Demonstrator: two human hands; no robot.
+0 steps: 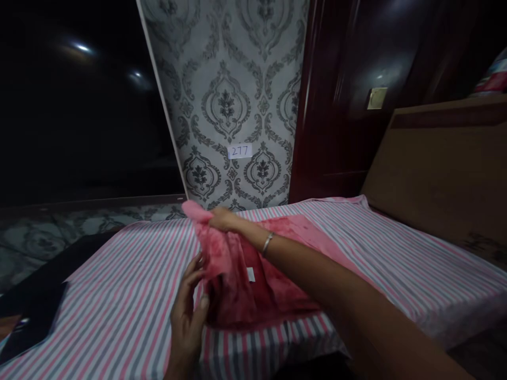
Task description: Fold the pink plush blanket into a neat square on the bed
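A pink-red plush garment (289,274) lies partly spread on the striped cloth, and its left part is lifted and folded over. I cannot make out what kind of garment it is. A small white label (251,274) shows near its middle. My right hand (222,218), with a bracelet (268,244) at the wrist, reaches across and is closed on the raised upper left edge. At the garment's left side is my left hand (188,303), thumb and fingers apart, their tips against the fabric. The right forearm hides part of the garment.
A pink, grey and white striped cloth (130,274) covers the surface. At the right stands a large cardboard box (439,174). A dark screen (87,116) fills the upper left, and a dark flat object (39,322) lies at the lower left. Patterned wallpaper (225,105) is behind.
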